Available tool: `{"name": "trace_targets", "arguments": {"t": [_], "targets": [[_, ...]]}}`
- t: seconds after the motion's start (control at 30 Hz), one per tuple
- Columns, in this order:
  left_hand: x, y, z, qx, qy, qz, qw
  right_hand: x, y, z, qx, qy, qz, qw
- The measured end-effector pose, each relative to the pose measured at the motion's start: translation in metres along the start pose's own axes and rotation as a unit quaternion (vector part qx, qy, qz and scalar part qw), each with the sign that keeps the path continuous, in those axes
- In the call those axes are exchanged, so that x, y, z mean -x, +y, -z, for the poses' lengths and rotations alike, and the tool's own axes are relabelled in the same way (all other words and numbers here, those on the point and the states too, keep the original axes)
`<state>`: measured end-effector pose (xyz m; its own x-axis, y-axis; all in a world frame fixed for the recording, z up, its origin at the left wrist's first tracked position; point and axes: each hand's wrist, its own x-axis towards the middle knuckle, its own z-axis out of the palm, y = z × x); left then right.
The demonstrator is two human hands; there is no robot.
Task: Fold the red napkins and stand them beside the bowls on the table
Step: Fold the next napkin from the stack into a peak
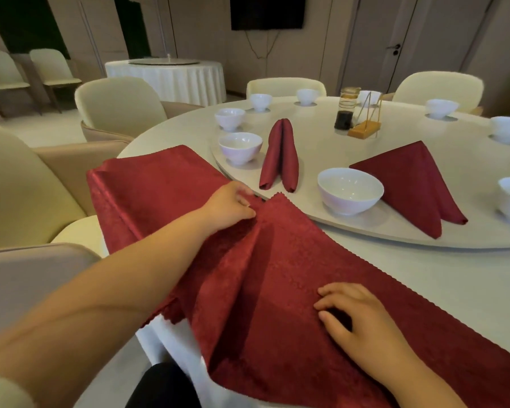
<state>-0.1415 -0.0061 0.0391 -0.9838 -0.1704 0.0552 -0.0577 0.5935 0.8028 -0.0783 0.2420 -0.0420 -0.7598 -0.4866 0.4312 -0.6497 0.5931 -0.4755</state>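
Note:
A large red napkin lies spread over the near edge of the round table, partly bunched into ridges. My left hand pinches a fold of the napkin near its far corner. My right hand rests on the cloth lower right, fingers curled on it. More red cloth lies at the left, hanging off the table edge. Two folded red napkins stand on the turntable: a narrow one beside a white bowl, and a wide one behind a larger white bowl.
Several more white bowls ring the turntable. A sauce bottle and a toothpick holder stand near the middle. Cream chairs surround the table; a second covered table stands behind.

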Motion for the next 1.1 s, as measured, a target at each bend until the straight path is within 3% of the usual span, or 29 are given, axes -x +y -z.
{"name": "trace_targets", "arguments": {"t": [0.27,0.6,0.77,0.93,1.0,1.1], "targets": [[-0.052,-0.010,-0.036,0.020,0.086,0.007,0.996,-0.005,0.010,-0.003,0.030,0.034,0.050,0.998],[-0.061,-0.013,-0.051,0.028,0.101,-0.001,0.994,-0.005,0.014,-0.004,0.035,0.041,0.053,0.997],[-0.023,0.013,-0.031,-0.031,0.101,-0.035,0.994,-0.005,0.012,-0.001,0.043,0.036,0.048,0.997],[0.083,0.010,-0.018,-0.094,0.032,-0.202,0.974,-0.002,0.010,0.000,0.002,0.011,0.027,1.000],[0.117,-0.006,-0.021,-0.123,0.027,-0.197,0.972,-0.001,0.009,0.001,-0.015,0.000,0.019,1.000],[0.138,-0.028,-0.037,-0.157,0.009,-0.109,0.982,-0.001,0.009,0.001,-0.034,-0.018,0.001,0.999]]}}
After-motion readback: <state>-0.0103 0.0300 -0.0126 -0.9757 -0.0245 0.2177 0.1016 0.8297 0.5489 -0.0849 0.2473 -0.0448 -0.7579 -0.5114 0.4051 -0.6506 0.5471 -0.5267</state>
